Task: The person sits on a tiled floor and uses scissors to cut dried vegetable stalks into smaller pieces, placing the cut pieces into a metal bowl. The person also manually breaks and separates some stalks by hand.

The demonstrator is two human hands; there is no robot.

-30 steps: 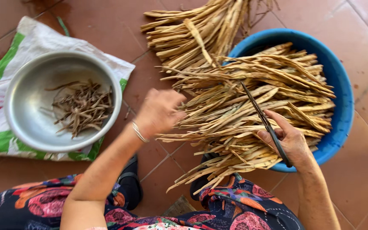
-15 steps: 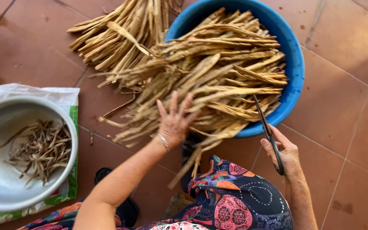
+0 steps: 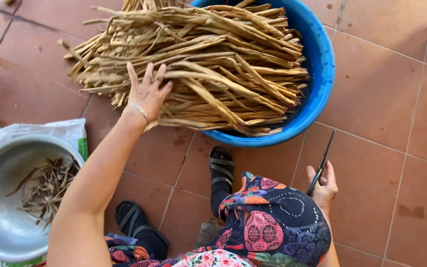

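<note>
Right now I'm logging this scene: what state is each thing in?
Left hand: open, flat on the dried stalks.
Right hand: closed around a dark knife.
Blue basin: heaped with stalks.
Metal bowl: holds a few dark scraps.

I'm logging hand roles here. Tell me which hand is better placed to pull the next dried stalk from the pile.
Left. The left hand lies spread on the stalks heaped over the blue basin. The right hand is down by the knee, apart from the pile, holding a dark blade.
</note>
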